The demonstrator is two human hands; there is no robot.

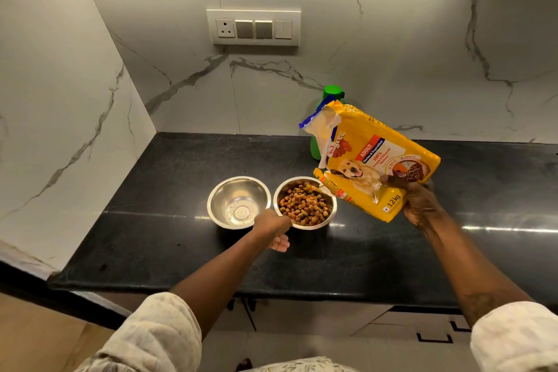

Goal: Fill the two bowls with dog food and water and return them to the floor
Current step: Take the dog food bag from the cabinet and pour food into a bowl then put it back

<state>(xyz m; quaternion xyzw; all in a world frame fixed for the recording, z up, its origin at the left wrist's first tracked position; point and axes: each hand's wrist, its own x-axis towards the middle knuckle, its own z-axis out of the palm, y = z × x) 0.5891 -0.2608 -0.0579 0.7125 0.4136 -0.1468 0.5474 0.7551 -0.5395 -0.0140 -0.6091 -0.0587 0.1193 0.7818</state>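
Note:
Two steel bowls stand side by side on the black counter (151, 251). The left bowl (223, 190) is empty. The right bowl (329, 214) holds brown kibble (303, 205). My left hand (273, 228) grips the near rim of the right bowl. My right hand (418, 201) holds a yellow dog food bag (371, 160) by its bottom, tilted with its torn corner over the right bowl. A green bottle (332, 93) stands behind the bag, mostly hidden by it.
Marble walls close off the counter at the back and left. A white switch panel (253, 27) is on the back wall. The counter runs on to the right of the bag. Cabinet fronts and pale floor lie below the counter edge.

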